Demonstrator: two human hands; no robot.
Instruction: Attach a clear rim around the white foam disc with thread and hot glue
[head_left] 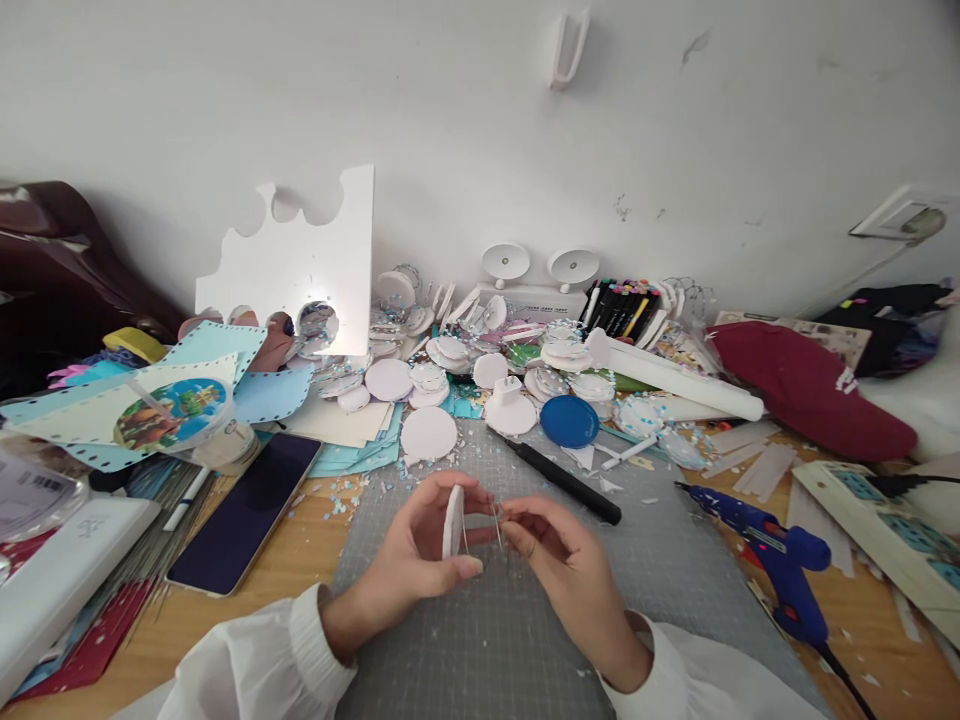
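Note:
My left hand (pixel 411 550) holds a white foam disc (pixel 452 522) on edge between thumb and fingers. In a pinch, my right hand (pixel 566 555) grips a thin wire (pixel 498 530) just to the right of the disc. More thin wire shows between the disc and my right fingertips; whether it is fixed to the disc I cannot tell. Both hands are above a grey cutting mat (pixel 442 660). Beyond them lie a loose white disc (pixel 428 434), a blue round lid (pixel 569 421) and a black pen-shaped tool (pixel 570 482).
A blue glue gun (pixel 780 550) lies at the right, near a power strip (pixel 892 530). A phone (pixel 246 515) and a plastic cup (pixel 217 440) are on the left. Several foam discs, markers (pixel 621 312) and a maroon cap (pixel 810 385) crowd the back.

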